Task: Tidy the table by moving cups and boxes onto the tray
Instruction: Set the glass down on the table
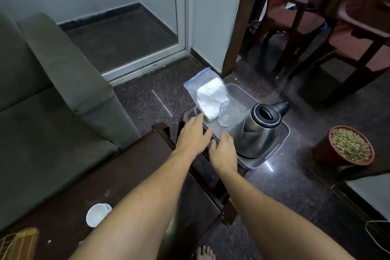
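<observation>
A grey plastic tray (pixel 283 133) sits on a low dark stand beside the dark wooden table (pixel 130 175). On the tray are a steel kettle (pixel 256 135), a clear glass (pixel 226 114) and a zip bag with white contents (pixel 210 96). A dark box with a patterned edge (pixel 213 135) lies at the tray's near-left rim, mostly hidden by my hands. My left hand (pixel 193 134) rests flat on it, fingers stretched toward the bag. My right hand (pixel 223 150) grips its near edge with curled fingers. A white cup (pixel 96 217) stands on the table near my left forearm.
A grey sofa (pixel 52 101) borders the table on the left. A terracotta pot (pixel 348 146) stands on the floor to the right of the tray, and wooden chairs (pixel 306 17) stand behind it. A wicker item (pixel 19 245) is at the bottom-left corner.
</observation>
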Demonstrator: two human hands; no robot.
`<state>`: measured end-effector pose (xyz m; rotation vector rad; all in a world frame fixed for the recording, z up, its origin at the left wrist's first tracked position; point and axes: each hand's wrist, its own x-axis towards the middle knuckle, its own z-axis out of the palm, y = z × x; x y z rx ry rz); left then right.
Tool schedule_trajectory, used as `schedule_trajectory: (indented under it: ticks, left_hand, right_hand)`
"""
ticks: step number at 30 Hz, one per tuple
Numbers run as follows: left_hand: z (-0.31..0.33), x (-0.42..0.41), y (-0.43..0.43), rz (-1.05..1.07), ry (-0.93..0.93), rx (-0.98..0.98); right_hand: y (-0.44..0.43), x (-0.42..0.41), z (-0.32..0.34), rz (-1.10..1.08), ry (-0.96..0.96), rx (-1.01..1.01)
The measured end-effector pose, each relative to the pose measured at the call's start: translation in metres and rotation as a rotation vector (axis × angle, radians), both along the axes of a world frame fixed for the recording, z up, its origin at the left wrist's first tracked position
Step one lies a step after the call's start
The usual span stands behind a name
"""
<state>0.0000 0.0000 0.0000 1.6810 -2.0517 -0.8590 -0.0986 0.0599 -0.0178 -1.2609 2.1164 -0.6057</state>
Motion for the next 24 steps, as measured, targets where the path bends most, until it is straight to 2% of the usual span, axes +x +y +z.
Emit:
schedule_trajectory:
  ticks: [8, 13, 20, 24]
  left_hand:
    - [-0.039, -0.062, -0.047, -0.028, 0.008, 0.072]
    - [-0.058, -0.09, -0.075, -0.009, 0.024, 0.095]
    - [-0.078, -0.11, -0.097, 0.027, 0.023, 0.113]
    - [-0.081, -0.116, -0.104, 0.033, -0.033, 0.082]
  right_hand:
    - [-0.004, -0.01, -0.043, 0.073, -0.031, -0.085]
    - [0.011, -0.013, -0.063, 0.178, 0.047, -0.164]
    - [0.022, -0.023, -0.081, 0.3, 0.125, -0.109]
    - [0.024, -0.028, -0.091, 0.293, 0.116, -0.105]
